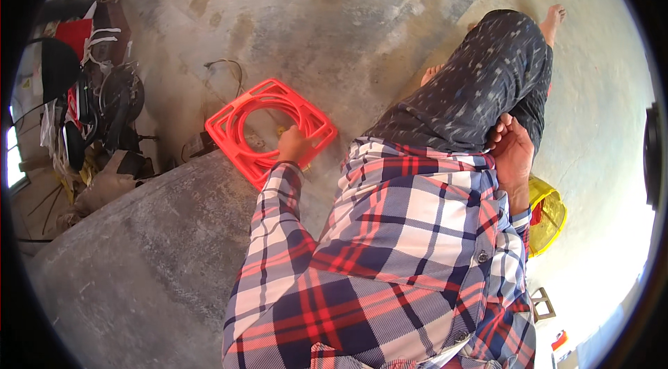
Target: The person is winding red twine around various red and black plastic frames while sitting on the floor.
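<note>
My left hand (295,146) is closed at the near right side of a red square plastic frame (320,123). Slots run along the frame's sides, and several round red rings, like a coil, lie inside it around an opening. The fingers bend over toward that opening, so their exact hold is partly hidden. Away on the other side, my right hand (513,153) lies against my dark patterned trousers (463,94), palm showing. Its fingers are loosely curled, and I see nothing in them.
A cluttered pile of dark and red items (104,101) stands at the left. A thin cable (233,70) lies beyond the frame on the stained concrete floor (299,14). Near my right forearm is a yellow mesh-like basket or bag (550,219) with something red inside.
</note>
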Motion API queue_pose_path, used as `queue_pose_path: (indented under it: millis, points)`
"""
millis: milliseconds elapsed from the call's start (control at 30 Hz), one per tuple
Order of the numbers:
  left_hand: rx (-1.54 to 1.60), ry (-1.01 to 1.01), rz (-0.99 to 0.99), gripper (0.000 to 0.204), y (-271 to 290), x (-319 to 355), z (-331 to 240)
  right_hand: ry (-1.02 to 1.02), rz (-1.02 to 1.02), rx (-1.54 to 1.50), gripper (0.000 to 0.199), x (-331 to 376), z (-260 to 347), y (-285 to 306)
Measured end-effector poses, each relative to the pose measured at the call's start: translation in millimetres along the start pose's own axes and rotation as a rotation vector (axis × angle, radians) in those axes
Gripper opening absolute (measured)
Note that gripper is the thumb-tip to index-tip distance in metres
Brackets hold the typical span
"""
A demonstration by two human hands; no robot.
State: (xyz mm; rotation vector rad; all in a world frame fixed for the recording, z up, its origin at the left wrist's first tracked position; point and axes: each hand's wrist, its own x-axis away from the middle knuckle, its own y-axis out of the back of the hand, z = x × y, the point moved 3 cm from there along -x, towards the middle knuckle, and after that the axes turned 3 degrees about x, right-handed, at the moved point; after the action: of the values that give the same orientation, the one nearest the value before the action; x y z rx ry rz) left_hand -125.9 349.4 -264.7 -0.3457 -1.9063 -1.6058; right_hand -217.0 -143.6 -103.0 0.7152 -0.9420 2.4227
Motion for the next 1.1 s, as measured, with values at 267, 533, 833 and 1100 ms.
queue_pose_path:
  millis: [267, 533, 833, 1100]
  points:
    - [-0.014, -0.213, 0.183, 0.033, -22.6, -45.3, 33.3, 0.014, -0.025, 0.005, 0.018, 0.1, 0.1, 0.5]
    - [-0.39, -0.505, 0.07, 0.019, -36.6, -45.8, 37.6, -0.003, -0.03, 0.019, 0.018, -0.4, 0.2, -0.4]
    - [-0.011, -0.192, -0.072, 0.022, -60.4, -34.5, 34.6, -0.001, -0.022, 0.01, 0.019, -1.8, -1.1, 3.9]
    - [0.059, -0.071, -0.076, 0.026, -61.0, -24.8, 19.0, 0.006, -0.04, 0.016, 0.02, -2.8, -2.3, 7.5]
